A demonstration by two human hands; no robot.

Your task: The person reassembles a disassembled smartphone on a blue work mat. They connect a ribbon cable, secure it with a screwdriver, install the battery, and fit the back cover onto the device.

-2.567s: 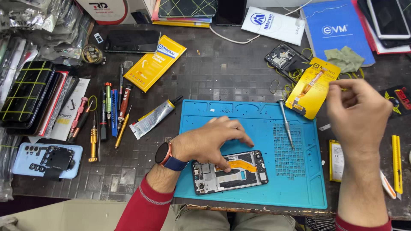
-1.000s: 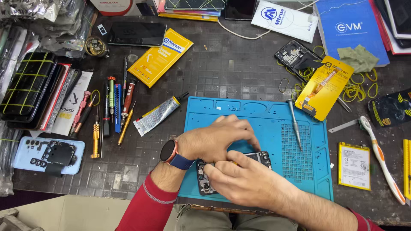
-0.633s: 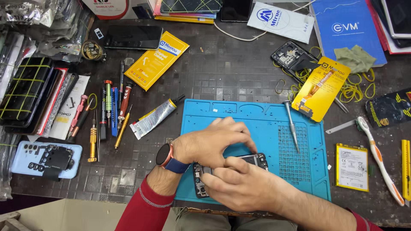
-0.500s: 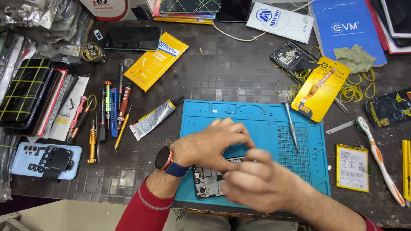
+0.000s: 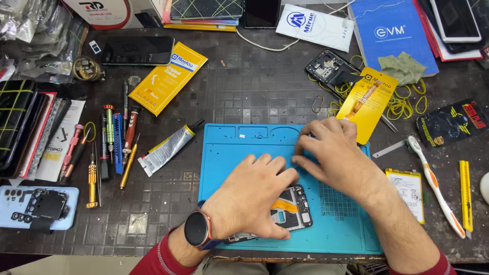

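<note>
An opened phone (image 5: 295, 209) with an orange flex cable showing lies on the blue repair mat (image 5: 239, 147), near its front edge. My left hand (image 5: 254, 196), with a watch on the wrist, lies on top of the phone and presses it down, covering most of it. My right hand (image 5: 333, 155) rests on the mat's upper right part with its fingers bent and the tips touching the mat. Whatever is under those fingers is hidden.
Left of the mat lie a glue tube (image 5: 168, 150), a row of screwdrivers (image 5: 109, 137) and a light blue phone back (image 5: 38, 208). To the right are a battery (image 5: 406, 191), a toothbrush (image 5: 433, 178), a yellow packet (image 5: 368, 102) and rubber bands (image 5: 402, 104).
My right hand has lifted off the phone and moved up and right onto the mat's upper part, over the spot where the tweezers lay. My left hand stays on the phone.
</note>
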